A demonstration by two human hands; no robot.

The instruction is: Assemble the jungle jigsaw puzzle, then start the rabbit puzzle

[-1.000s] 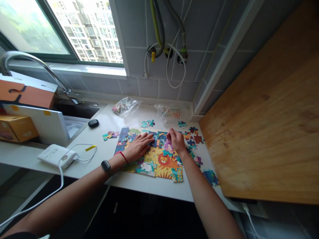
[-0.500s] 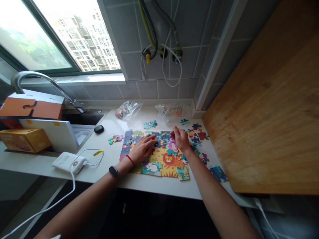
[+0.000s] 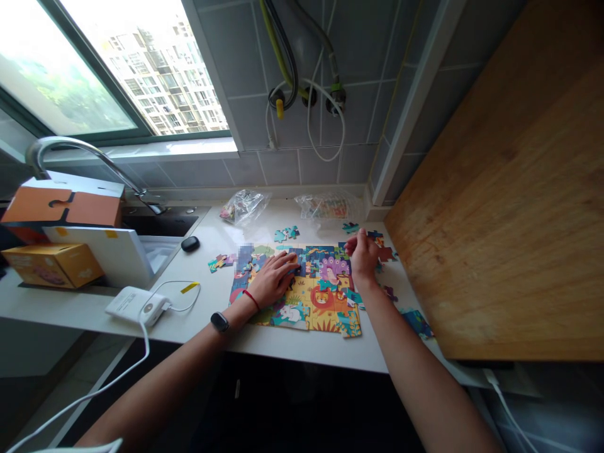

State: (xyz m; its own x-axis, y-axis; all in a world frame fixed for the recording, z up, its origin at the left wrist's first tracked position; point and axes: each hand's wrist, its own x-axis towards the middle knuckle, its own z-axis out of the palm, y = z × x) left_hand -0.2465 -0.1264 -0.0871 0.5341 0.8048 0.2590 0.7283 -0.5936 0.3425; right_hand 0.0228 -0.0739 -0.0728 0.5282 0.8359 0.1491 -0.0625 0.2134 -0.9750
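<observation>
A colourful animal jigsaw puzzle [image 3: 325, 299] lies partly assembled on the white counter [image 3: 207, 302]. My left hand [image 3: 276, 277] rests flat on the puzzle's left half, fingers stretched out and pressing the pieces. My right hand [image 3: 363, 257] is at the puzzle's upper right corner, fingers curled over the loose pieces [image 3: 387, 253] lying there; what is in them is hidden. More loose pieces [image 3: 285, 234] sit just behind the puzzle, and others [image 3: 219, 261] to its left.
A large wooden board [image 3: 495, 220] leans at the right. Two plastic bags [image 3: 243, 204] [image 3: 325, 206] of pieces lie by the tiled wall. A black case [image 3: 190, 243], a white corded device [image 3: 139, 306], stacked boxes [image 3: 66, 207] and a faucet [image 3: 85, 154] over the sink are at the left.
My right hand has left the middle of the puzzle and moved right to the loose pieces at its upper right corner. My left hand has stayed flat on the puzzle.
</observation>
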